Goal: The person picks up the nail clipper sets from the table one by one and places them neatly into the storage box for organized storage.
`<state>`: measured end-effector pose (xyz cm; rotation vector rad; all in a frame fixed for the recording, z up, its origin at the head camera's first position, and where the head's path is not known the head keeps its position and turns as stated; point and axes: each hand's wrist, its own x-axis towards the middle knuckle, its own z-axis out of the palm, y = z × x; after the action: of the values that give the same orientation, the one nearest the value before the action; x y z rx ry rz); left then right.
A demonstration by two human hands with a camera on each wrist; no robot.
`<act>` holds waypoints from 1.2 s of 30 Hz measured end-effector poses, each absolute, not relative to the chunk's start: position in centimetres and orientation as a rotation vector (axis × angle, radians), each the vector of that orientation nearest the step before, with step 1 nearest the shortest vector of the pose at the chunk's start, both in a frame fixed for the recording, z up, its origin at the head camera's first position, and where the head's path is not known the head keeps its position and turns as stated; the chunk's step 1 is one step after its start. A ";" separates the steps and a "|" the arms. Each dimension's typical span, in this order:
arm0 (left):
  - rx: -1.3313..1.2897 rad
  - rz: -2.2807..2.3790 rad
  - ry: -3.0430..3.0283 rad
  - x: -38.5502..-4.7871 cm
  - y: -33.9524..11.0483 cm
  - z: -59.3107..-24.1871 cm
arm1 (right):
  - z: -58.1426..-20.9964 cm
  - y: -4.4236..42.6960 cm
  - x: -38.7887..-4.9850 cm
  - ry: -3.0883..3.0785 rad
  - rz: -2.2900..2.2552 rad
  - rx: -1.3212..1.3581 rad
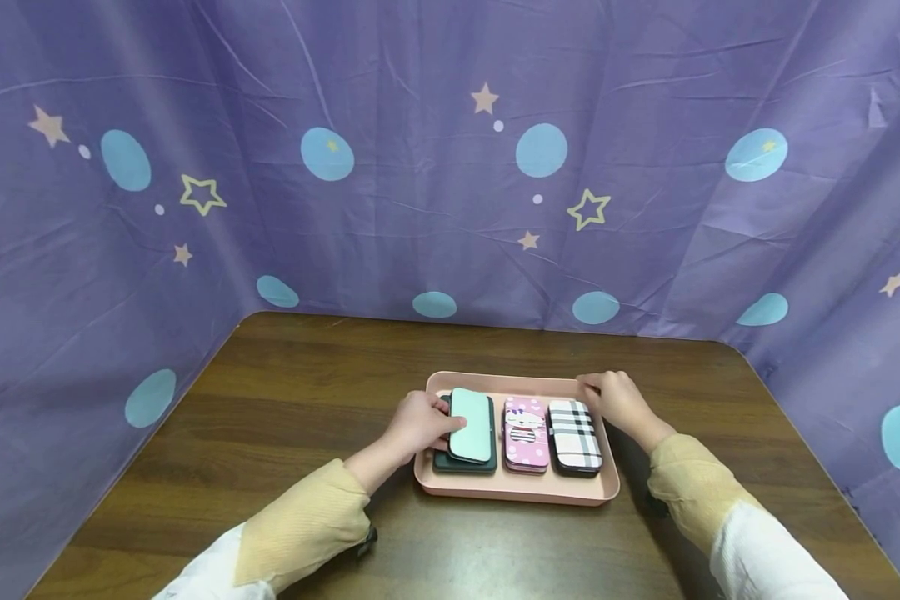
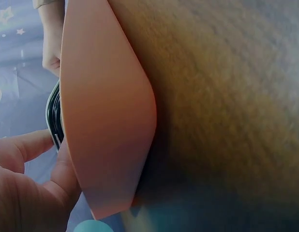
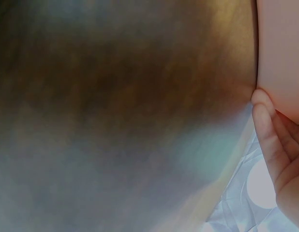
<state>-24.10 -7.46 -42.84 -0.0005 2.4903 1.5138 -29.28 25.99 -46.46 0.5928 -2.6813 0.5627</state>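
Observation:
My left hand (image 1: pixel 422 429) pinches a mint-green flat case (image 1: pixel 470 425), thumb across its top face and fingers at its left edge. The case lies over a larger dark green case (image 1: pixel 442 463) at the left end of a pink tray (image 1: pixel 517 490). Beside them in the tray are a pink case with a cartoon cat (image 1: pixel 527 450) and a plaid case (image 1: pixel 576 437) with dark sides. At the tray's far right corner, my right hand (image 1: pixel 618 402) pinches the rim; its fingertips (image 3: pixel 262 99) touch the tray wall in the right wrist view.
The tray rests on a brown wooden table (image 1: pixel 307 375). A purple curtain (image 1: pixel 420 167) with stars and blue dots surrounds the table's back and sides. Dark bands at both wrists are partly hidden.

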 end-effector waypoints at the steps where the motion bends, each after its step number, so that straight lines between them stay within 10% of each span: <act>1: 0.010 1.489 2.506 -24.1 -7.5 -42.8 | -46.5 26.0 -29.3 -2.681 0.563 0.593; 36: 0.206 1.026 2.601 -24.5 -7.4 -40.5 | -45.8 26.0 -29.4 -2.741 0.555 0.603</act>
<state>-24.54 -7.39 -40.52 0.2058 2.6015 1.0258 -29.41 25.97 -45.82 0.6033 -2.7411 0.5553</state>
